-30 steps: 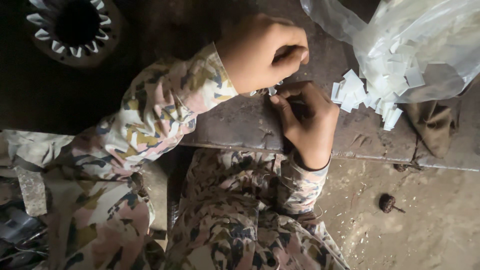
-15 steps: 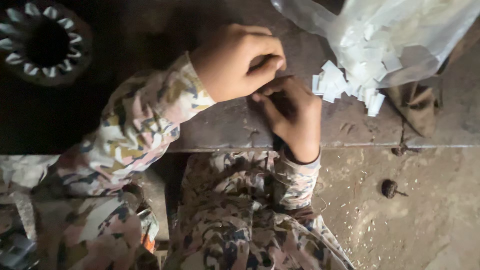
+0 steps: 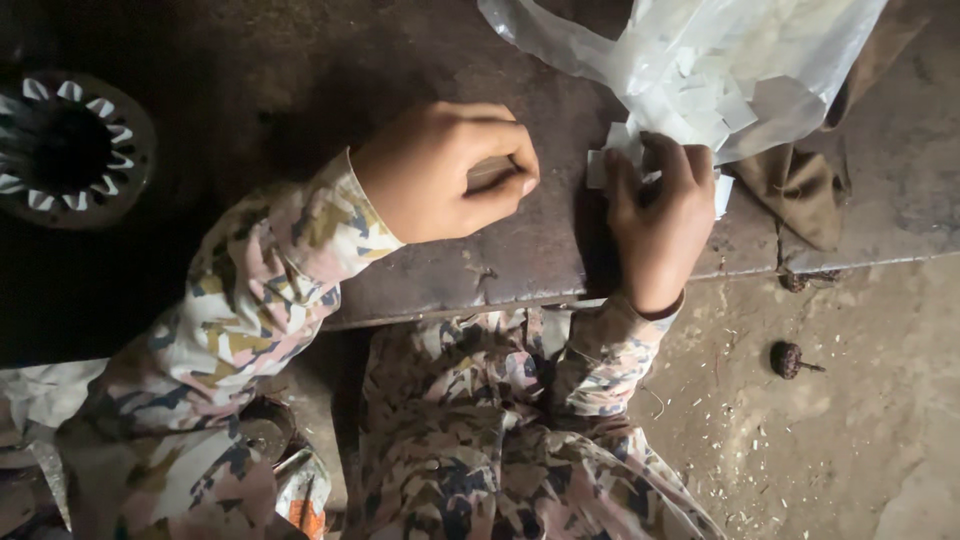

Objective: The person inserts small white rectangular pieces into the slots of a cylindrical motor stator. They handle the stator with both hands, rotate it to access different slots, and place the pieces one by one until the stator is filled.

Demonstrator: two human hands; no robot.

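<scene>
left hand (image 3: 445,170) pinched shut – contents hidden | right hand (image 3: 660,215) fingers spread on paper slips (image 3: 615,150) (beside plastic bag (image 3: 700,60)) | step: picking – next needs single-slip grip

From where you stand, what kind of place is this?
Probably a small, rough workshop: a worn dark metal-like workbench, a dusty floor littered with chips, and a clear plastic bag of small white paper-like pieces that the right hand touches.

A dark, worn slab (image 3: 500,270) carries everything. On it lies a clear plastic bag (image 3: 720,60), with small white paper pieces (image 3: 610,150) spilling just beside its mouth. A brown cloth (image 3: 800,190) lies touching the bag's lower edge.
</scene>
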